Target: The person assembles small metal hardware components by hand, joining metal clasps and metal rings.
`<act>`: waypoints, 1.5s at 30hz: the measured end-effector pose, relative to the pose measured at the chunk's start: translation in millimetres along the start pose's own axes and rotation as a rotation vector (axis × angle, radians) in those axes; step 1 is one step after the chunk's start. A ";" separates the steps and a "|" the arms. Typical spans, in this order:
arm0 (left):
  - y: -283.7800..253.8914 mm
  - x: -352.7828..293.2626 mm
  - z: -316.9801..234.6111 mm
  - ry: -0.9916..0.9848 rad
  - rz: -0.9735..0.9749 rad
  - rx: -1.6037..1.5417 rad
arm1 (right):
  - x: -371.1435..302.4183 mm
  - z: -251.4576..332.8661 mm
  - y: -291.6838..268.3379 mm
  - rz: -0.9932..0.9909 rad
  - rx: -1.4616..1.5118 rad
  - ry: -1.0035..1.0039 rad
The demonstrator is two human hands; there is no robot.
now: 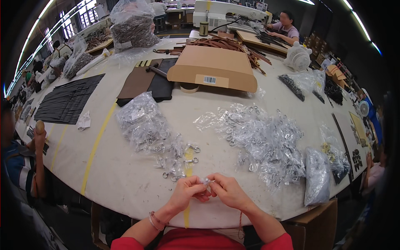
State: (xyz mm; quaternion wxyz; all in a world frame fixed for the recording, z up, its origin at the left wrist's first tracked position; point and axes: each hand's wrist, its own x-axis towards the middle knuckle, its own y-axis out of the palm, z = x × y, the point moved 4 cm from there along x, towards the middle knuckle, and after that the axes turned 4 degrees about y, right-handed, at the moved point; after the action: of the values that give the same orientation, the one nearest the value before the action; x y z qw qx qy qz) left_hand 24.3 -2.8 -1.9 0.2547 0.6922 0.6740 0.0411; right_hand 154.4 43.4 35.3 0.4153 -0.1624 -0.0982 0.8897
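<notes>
Near the table's front edge, my left hand (pixel 187 193) and my right hand (pixel 228 191) meet. Both are closed, fingertips pinching a small clear plastic bag (pixel 205 181) between them. Whether a metal piece sits inside it is too small to tell. Just beyond my left hand lie several loose metal snap hooks with rings (pixel 194 160), some partly in clear wrapping. They trail from a larger clear bag of hooks (pixel 141 116). To the right spreads a wide pile of small clear bags with metal hooks (pixel 271 143).
An open cardboard box (pixel 212 68) stands mid-table, brown straps behind it. Black strips (pixel 68 100) lie far left; a hammer (pixel 158 71) rests on dark sheets. A stuffed plastic bag (pixel 317 177) and a white fan (pixel 298 56) are right. Other people sit around the table.
</notes>
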 end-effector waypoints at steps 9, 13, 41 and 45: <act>11.8 3.6 -6.9 0.010 0.103 0.069 | -11.0 12.5 -12.9 -0.042 -0.144 0.040; 14.8 5.8 -9.1 0.021 0.123 0.130 | -15.0 12.6 -13.7 -0.181 -0.328 -0.102; -1.0 9.7 -7.3 -0.027 0.120 -0.096 | -10.6 17.4 5.2 -0.325 -0.507 -0.309; -0.6 12.3 -8.8 0.006 0.053 -0.130 | -8.0 14.3 8.3 -0.347 -0.503 -0.300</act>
State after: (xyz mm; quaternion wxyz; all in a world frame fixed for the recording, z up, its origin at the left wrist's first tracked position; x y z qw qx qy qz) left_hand 21.4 11.6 1.9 0.2957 0.6917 0.6522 0.0935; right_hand 148.0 31.4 47.6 0.4885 -0.1081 -0.4008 0.7675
